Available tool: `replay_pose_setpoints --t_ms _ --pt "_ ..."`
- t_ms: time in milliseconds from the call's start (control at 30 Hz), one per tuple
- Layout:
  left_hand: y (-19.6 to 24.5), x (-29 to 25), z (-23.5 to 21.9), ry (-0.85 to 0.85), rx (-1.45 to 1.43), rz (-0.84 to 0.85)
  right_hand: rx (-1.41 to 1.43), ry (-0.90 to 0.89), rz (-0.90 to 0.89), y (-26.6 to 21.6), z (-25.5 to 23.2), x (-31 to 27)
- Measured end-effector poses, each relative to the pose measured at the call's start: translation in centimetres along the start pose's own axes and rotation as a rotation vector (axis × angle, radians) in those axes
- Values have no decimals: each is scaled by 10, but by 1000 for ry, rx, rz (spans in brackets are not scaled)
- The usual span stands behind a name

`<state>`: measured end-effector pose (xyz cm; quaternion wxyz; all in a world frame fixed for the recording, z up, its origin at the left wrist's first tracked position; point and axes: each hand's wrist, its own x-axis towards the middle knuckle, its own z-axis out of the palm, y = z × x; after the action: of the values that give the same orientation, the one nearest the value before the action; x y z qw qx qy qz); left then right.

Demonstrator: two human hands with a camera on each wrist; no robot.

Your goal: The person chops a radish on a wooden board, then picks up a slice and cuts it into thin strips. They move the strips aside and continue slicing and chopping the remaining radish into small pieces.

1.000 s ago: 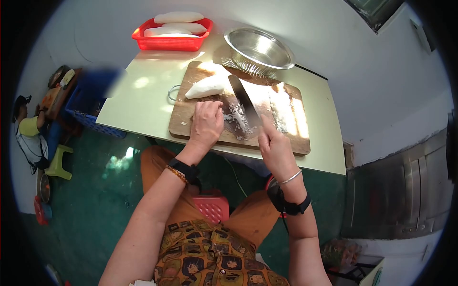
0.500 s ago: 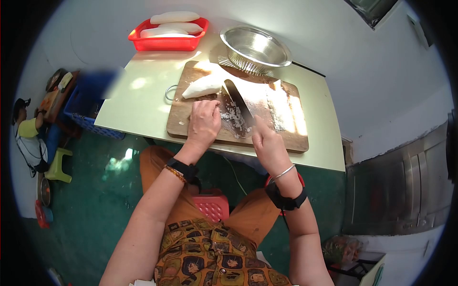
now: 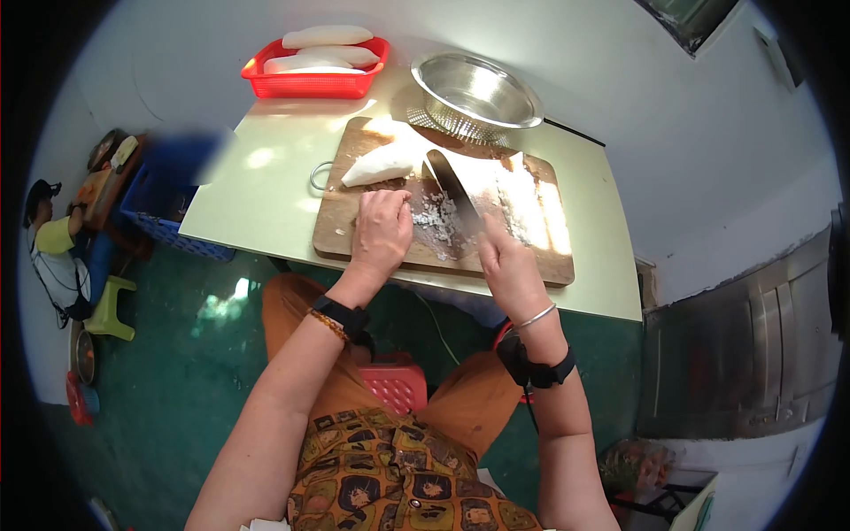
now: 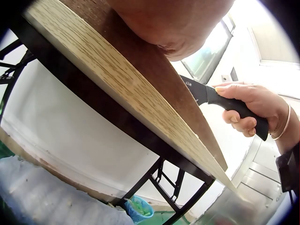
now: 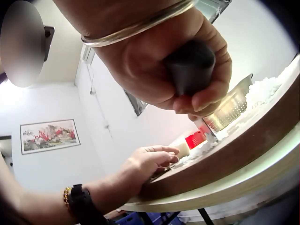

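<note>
A kitchen knife (image 3: 453, 188) with a dark blade and black handle is in my right hand (image 3: 513, 273). In the left wrist view the fingers are wrapped round the black handle (image 4: 236, 107). Under and beside the blade, finely chopped white bits (image 3: 430, 214) lie on the wooden cutting board (image 3: 341, 232). My left hand (image 3: 382, 230) rests at the board's near left part, its relaxed fingers (image 5: 161, 154) beside the bits and holding nothing. Just beyond it lies a peeled white radish piece (image 3: 379, 165). A larger chopped white heap (image 3: 522, 208) covers the sunlit right side.
A red basket (image 3: 314, 86) with several whole white radishes stands at the table's back left. Behind the board is a perforated steel basin (image 3: 478, 93). The pale table (image 3: 257, 199) has its near edge by my knees. Another person (image 3: 55, 243) sits far left.
The knife and right hand shifted slightly left, then back right, over the chopped bits. My left hand stays in nearly the same place, and the radish piece lies where it was.
</note>
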<state>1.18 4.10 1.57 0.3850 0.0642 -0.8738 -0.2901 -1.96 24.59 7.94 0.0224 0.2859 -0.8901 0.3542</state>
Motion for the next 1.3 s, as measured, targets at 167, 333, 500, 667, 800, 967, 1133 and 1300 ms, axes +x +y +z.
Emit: replay_pose_setpoints --t_ms 167,333,500,667,800,967,1133,1300 --pt "1 0 -1 -5 13 1 37 30 13 -5 -6 -1" --pt "0 1 0 -14 11 -21 -6 3 38 4 1 -1" --pt "-1 0 1 -2 5 -16 39 24 13 -14 -8 -5" --pt "0 2 -1 1 -16 -13 -4 -15 0 -4 2 -3" --pt "-2 1 -1 12 -7 -8 42 7 6 -14 -7 -1" --pt "1 1 0 5 -3 -5 8 -26 45 0 -1 -2" --pt "-1 0 -1 8 -19 -5 62 7 19 -2 -5 -1" --pt "-1 1 -1 3 -7 2 68 7 62 5 0 -3"
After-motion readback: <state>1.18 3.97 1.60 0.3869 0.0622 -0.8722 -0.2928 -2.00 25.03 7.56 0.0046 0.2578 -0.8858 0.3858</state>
